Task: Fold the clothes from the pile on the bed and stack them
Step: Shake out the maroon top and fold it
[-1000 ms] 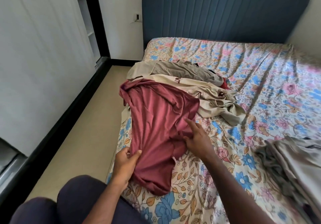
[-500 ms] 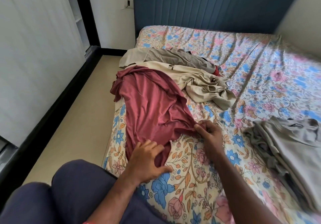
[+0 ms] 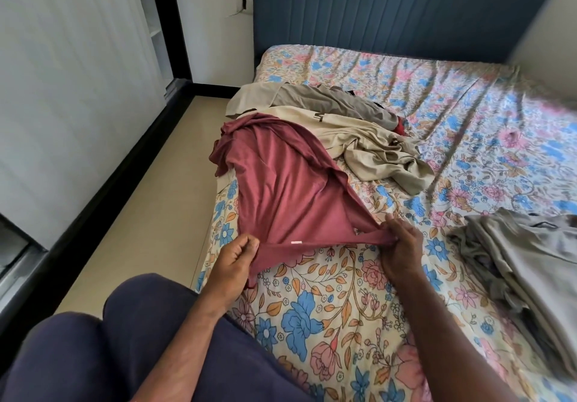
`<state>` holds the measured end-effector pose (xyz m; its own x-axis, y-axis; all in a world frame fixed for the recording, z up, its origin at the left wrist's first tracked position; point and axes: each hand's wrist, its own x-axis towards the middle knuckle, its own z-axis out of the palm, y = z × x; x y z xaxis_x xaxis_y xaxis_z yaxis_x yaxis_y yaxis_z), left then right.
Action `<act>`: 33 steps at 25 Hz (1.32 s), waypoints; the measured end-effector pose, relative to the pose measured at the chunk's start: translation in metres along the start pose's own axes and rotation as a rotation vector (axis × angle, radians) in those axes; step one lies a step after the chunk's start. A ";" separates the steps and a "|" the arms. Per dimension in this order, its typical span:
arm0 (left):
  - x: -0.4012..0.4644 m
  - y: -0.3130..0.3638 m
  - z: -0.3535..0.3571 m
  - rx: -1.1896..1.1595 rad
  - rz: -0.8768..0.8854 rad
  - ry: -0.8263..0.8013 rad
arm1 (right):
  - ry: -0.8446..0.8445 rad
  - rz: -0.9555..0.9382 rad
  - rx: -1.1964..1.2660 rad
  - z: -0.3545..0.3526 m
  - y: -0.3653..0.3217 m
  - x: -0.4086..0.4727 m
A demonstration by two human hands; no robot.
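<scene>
A maroon shirt (image 3: pixel 278 189) lies stretched along the left side of the bed, its far end bunched by the pile. My left hand (image 3: pixel 237 258) pinches the near left corner of its edge. My right hand (image 3: pixel 401 245) pinches the same edge at the right, and the edge is pulled taut between them, a small white tag showing. Behind it the pile of beige and tan clothes (image 3: pixel 352 133) sprawls on the sheet, with a bit of red cloth under it. A stack of grey folded clothes (image 3: pixel 524 258) sits at the right.
The floral bedsheet (image 3: pixel 327 308) covers the bed, with a blue padded headboard (image 3: pixel 399 8) at the back. My knees in dark trousers (image 3: pixel 125 339) are at the near left edge. A tan floor strip and a white wardrobe (image 3: pixel 68 83) run along the left.
Both hands have taken hold of the maroon shirt's near edge and pulled it apart and taut. My left hand was lying flat on the cloth before; the right moved outward to the right.
</scene>
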<state>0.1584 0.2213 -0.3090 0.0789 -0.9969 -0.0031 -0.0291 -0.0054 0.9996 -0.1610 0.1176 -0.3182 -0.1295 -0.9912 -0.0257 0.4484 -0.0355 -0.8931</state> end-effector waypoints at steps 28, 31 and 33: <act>-0.034 0.030 -0.043 0.716 -0.060 0.494 | -0.535 -0.282 -1.337 0.002 -0.026 -0.077; -0.034 0.065 -0.028 0.001 -0.209 0.461 | -0.589 -0.232 -1.126 0.049 -0.028 -0.105; -0.034 0.088 -0.013 -0.268 -0.266 0.365 | -0.649 -0.276 -1.076 0.082 -0.016 -0.131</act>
<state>0.1659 0.2562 -0.2204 0.3924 -0.8711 -0.2953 0.2912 -0.1869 0.9382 -0.0789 0.2372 -0.2641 0.4848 -0.8583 0.1684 -0.4991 -0.4296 -0.7526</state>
